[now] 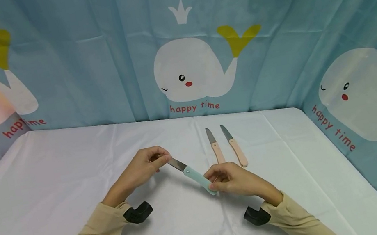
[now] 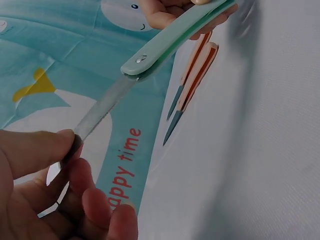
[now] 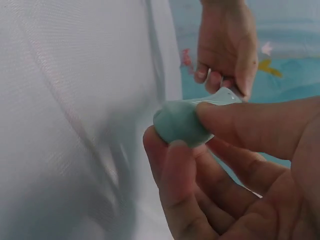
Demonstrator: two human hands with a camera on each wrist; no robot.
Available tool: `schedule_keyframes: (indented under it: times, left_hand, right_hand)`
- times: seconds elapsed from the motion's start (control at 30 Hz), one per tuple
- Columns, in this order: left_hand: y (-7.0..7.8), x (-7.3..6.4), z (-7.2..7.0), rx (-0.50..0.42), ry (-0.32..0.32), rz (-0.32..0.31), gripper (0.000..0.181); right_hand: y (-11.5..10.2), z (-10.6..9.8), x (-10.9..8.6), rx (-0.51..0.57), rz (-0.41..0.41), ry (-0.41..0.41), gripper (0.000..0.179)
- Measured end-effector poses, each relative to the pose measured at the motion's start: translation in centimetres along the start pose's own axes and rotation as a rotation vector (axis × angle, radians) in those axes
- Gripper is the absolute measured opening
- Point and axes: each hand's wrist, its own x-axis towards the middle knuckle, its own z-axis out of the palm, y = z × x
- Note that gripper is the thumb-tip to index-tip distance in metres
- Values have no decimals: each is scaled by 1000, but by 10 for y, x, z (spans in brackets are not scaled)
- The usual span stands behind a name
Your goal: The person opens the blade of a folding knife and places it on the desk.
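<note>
A folding knife with a mint-green handle (image 1: 197, 179) is held slantwise above the table between both hands, its metal blade (image 2: 105, 106) swung out of the handle. My left hand (image 1: 144, 166) pinches the blade near its tip between thumb and fingers, hiding the tip. At the other end, my right hand (image 1: 234, 178) grips the handle's butt between thumb and fingers. In the right wrist view the handle's rounded end (image 3: 180, 122) faces the camera. Behind the right hand, two folding knives with pink handles lie unfolded: a left one (image 1: 217, 150) and a right one (image 1: 238, 153).
A white cloth (image 1: 71, 174) covers the table. Blue curtains with printed whales (image 1: 189, 69) hang along the back and both sides. A black wrist device (image 1: 138, 213) sits at the left cuff, and another wrist device (image 1: 257, 215) at the right.
</note>
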Motion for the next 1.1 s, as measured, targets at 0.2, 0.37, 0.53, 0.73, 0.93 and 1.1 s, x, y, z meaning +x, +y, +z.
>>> schedule_keyframes:
  times: [0.2,0.37,0.53,0.73,0.93,1.1]
  left_hand:
    - [0,0,0,-49,1,4,25]
    - [0,0,3,-104,28,-24,27]
    - [0,0,6,-170,49,-31,29]
    - [1,1,7,-248,66,-40,30]
    - [2,1,9,-280,84,-36,32]
    - [0,3,13,-268,120,-48,31]
  right_hand:
    - [-1,2,1,26,11,29,24]
    - [-1,2,1,29,19,43,27]
    - [-1,3,1,14,9,56,28]
    - [-3,4,1,34,-14,76,31]
    - [-2,7,2,64,-15,98,31]
    - [1,9,5,74,-25,104,31]
